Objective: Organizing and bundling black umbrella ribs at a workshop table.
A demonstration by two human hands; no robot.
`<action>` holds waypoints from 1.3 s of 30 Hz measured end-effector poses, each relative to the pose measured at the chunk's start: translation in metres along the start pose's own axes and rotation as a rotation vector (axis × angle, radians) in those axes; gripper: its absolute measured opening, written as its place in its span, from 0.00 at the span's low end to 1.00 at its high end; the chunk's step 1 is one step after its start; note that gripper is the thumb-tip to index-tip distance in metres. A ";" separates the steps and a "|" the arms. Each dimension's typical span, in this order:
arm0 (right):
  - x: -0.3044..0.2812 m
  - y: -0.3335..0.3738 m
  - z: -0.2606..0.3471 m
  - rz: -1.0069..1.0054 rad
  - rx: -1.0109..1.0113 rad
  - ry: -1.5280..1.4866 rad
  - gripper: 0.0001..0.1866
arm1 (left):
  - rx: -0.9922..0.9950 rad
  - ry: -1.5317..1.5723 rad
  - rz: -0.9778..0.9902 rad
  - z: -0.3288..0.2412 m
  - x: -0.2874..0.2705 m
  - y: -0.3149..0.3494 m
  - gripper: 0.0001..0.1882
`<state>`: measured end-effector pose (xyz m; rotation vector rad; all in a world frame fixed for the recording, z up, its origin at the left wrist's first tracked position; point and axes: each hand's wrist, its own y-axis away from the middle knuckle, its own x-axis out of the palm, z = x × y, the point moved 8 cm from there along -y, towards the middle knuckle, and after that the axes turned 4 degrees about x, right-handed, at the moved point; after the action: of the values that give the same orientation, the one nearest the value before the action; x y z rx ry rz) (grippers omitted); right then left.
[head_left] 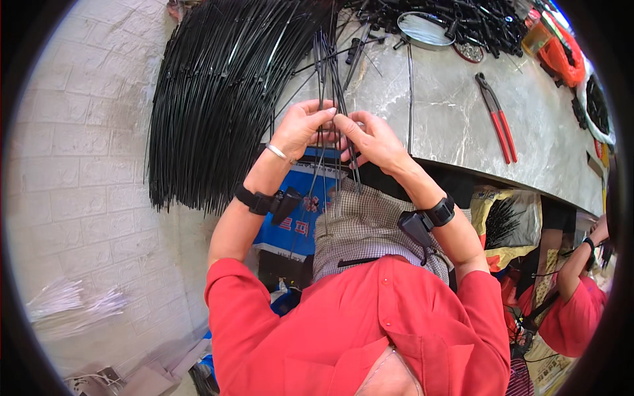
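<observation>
While several long, thin, glossy black strands (354, 173) are being grasped in the head view, both hands are being held at the near edge of a grey, white-veined table (456, 119). Strands are being pinched between the thumb and fingers of the left hand (305, 129), and others by the right hand (373, 138) just beside it; how the hidden fingers are being bent cannot be told. The strands' lower ends are being held above a checked cloth (389, 224). On the left, the table is being covered by a thick, dense heap of similar black strands (211, 119). On the right, red-handled metal pliers (500, 122) are being supported by the tabletop, and a round, silver-rimmed dish (426, 30) is being bordered by a jumbled pile of small black parts (485, 20).
</observation>
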<state>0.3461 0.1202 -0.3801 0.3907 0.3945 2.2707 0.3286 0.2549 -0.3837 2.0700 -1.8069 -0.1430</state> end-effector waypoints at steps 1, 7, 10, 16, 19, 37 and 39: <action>0.003 -0.001 0.007 0.001 -0.036 0.060 0.29 | 0.013 -0.012 -0.004 -0.001 -0.002 -0.001 0.12; -0.012 -0.013 0.052 0.153 -0.217 0.263 0.17 | -0.040 0.057 0.041 -0.009 0.008 0.001 0.18; -0.006 -0.015 0.065 0.274 -0.279 0.539 0.14 | -0.031 0.109 0.109 -0.014 0.018 0.001 0.21; -0.049 -0.053 0.078 -0.058 -0.256 0.992 0.18 | 0.019 0.246 0.056 -0.022 0.014 0.003 0.15; -0.045 -0.065 0.085 -0.296 -0.701 1.404 0.20 | 0.075 0.334 0.059 -0.023 0.005 -0.001 0.10; -0.105 -0.101 0.111 -0.594 -0.769 1.472 0.22 | -0.024 0.380 -0.137 -0.006 0.000 0.022 0.16; -0.095 -0.071 0.118 -0.524 -0.705 1.193 0.14 | -0.005 0.365 -0.114 -0.005 -0.002 0.017 0.17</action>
<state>0.5005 0.1142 -0.3166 -1.3130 0.1892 1.7171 0.3145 0.2560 -0.3733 2.0370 -1.4699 0.1881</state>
